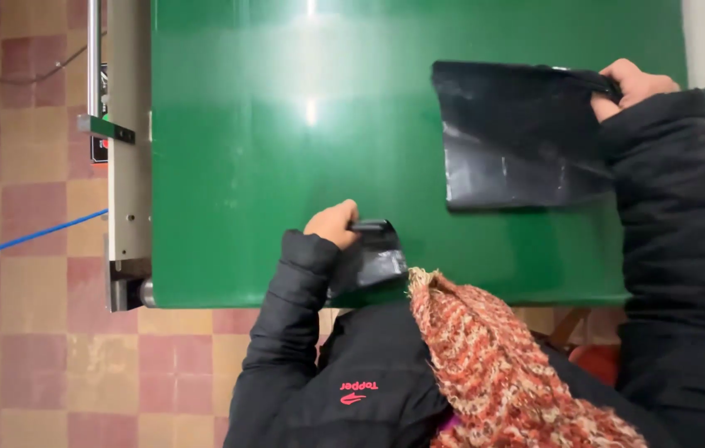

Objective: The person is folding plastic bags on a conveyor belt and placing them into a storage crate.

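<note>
I'm pinching the black sheet (518, 137) with my right hand (630, 83), my left hand (333, 224) gripping a folded black piece (373, 253); keeping both flat on the green table (286, 124) seems wisest.

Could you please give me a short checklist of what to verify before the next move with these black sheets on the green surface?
1. Left hand grips the smaller black sheet at its top edge: ok.
2. Right hand grips the larger black sheet at its upper right corner: ok.
3. Larger sheet lies flat: not ok, its edges curl.
4. The two sheets lie apart, with bare green surface between them: ok.
5. Smaller sheet sits fully on the surface: not ok, it hangs at the near edge beside the knitted scarf.
6. Underside of either sheet clean: cannot tell.
</note>
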